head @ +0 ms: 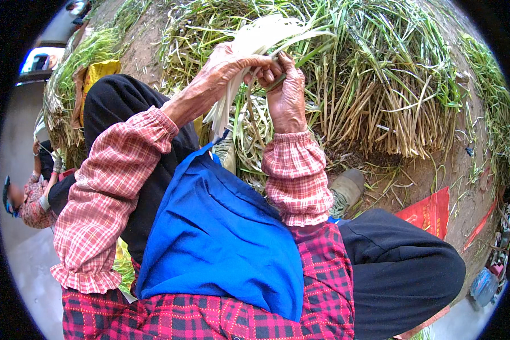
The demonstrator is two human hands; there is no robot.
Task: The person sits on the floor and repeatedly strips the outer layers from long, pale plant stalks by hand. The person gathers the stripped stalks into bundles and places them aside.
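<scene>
My left hand (223, 68) grips a bundle of long pale stalks (267, 34), which look like blanched garlic chives. The bundle's white ends hang below that hand, and its bright tops fan out above. Close beside it, my right hand (287, 91) pinches a green leaf (316, 53) between thumb and fingers at the bundle's edge. Both hands are raised above a heap of loose pale leaves (253, 123). Behind them lies a large pile of green-topped stalks (382, 102), brown butts toward me. A blue apron (229, 238) covers my lap.
My shoe (348, 191) rests on the dirt floor by the pile. A red printed sheet (429, 212) lies to the right, a blue plastic container (484, 287) farther off. At left are a yellow bag (100, 76), another stalk heap (61, 106) and a seated person (36, 206).
</scene>
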